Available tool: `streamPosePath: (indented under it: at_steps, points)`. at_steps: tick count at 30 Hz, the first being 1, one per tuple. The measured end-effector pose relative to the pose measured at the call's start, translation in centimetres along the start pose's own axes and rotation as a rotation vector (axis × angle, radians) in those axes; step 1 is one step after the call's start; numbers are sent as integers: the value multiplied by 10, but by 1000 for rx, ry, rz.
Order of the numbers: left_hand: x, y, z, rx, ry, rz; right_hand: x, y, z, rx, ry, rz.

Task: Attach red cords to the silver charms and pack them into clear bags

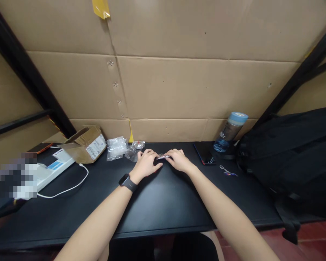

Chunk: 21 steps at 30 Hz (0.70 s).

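Near the middle of the black table, my left hand [147, 164] and my right hand [178, 160] face each other over a small, thin item [163, 157] that looks shiny and partly clear. Its right end is pinched by my right hand's fingers. The left end lies at the fingers of my left hand, which are bent and partly spread over it. Much of the item is covered by the fingers, so what it is cannot be made out. A dark watch is on my left wrist. Clear plastic packets [117, 148] lie just behind and left of my left hand.
An open cardboard box [91, 145], a white power strip [55, 170] and a white cable [70, 189] are at the left. To the right are a dark phone [204, 153], a blue-lidded bottle [229, 133], a small keychain [229, 173] and a black backpack [290, 159]. Cardboard [179, 90] stands behind.
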State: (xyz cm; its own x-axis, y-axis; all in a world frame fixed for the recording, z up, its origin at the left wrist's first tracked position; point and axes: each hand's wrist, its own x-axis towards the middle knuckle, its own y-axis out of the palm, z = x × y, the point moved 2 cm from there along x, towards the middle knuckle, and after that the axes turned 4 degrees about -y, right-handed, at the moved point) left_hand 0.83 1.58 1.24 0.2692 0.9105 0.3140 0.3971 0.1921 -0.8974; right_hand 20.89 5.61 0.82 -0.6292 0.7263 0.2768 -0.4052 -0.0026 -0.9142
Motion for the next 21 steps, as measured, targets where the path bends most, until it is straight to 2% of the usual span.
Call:
streamPosePath:
  at_steps: [5,8,10,12,15,19,21]
  points:
    - [5,1,7,-86,-123,-34,4,-1,-1,108,100,-89]
    - [7,5,9,-121,-182,-17,2,-5,5,-3,138,-167]
    - [7,6,8,-117,-207,-33,0,-9,12,-80,89,-191]
    - [7,5,8,-101,-211,-57,-1,-10,19,-127,18,-175]
    - [6,-5,10,-51,-193,-98,-3,-6,26,-166,-44,-84]
    - [2,-29,26,104,-227,-194,-1,6,27,-138,-21,35]
    - [-2,-36,35,165,-276,-150,6,10,24,-130,5,29]
